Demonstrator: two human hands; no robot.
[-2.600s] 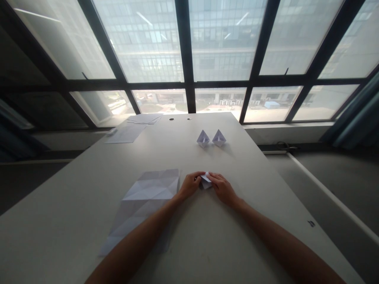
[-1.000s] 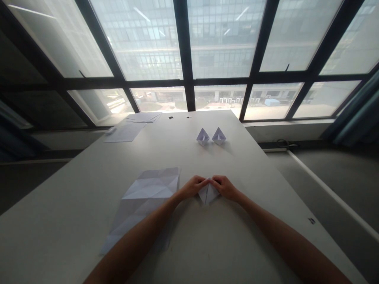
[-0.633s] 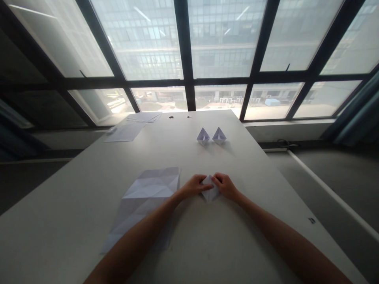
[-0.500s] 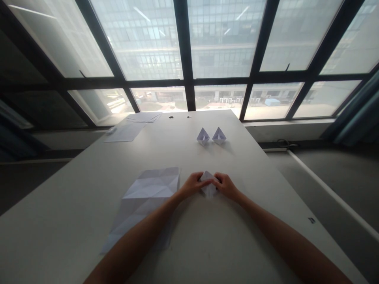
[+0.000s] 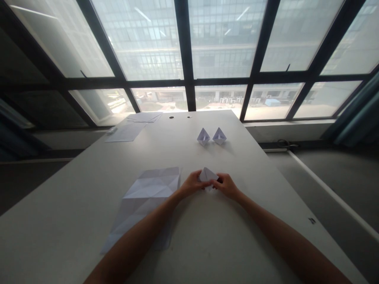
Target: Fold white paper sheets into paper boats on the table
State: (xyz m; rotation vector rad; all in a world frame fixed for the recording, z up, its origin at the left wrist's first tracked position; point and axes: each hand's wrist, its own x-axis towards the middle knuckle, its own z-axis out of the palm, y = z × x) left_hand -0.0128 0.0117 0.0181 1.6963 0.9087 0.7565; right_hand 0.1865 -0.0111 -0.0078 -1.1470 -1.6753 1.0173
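Holding one small folded paper piece (image 5: 207, 174) between them, the two hands meet over the middle of the pale surface (image 5: 231, 244).

- Left hand (image 5: 192, 184): fingers curled, pinching the left side of the piece.
- Right hand (image 5: 227, 186): fingers curled, pinching the right side. Its fingertips come close to those of the left hand under the piece.
- Folded paper piece: white, pointed at the top, standing up between the fingertips. From here I cannot tell whether its underside touches the surface or is lifted just clear of it.
- Creased sheet (image 5: 148, 193): white, opened out flat and marked with fold lines. It lies just beside the left hand on its outer side, and the left forearm crosses its near corner.
- Two paper boats, one (image 5: 203, 136) and the other (image 5: 219, 135): side by side, almost touching each other. They sit beyond both hands and well apart from them.
- Loose flat sheets (image 5: 127, 133): far beyond the left hand and out to its left, near the far edge.
- Two small round holes (image 5: 171, 117): in the surface beyond the boats.
- Window with a dark frame (image 5: 189, 81): past the far edge.
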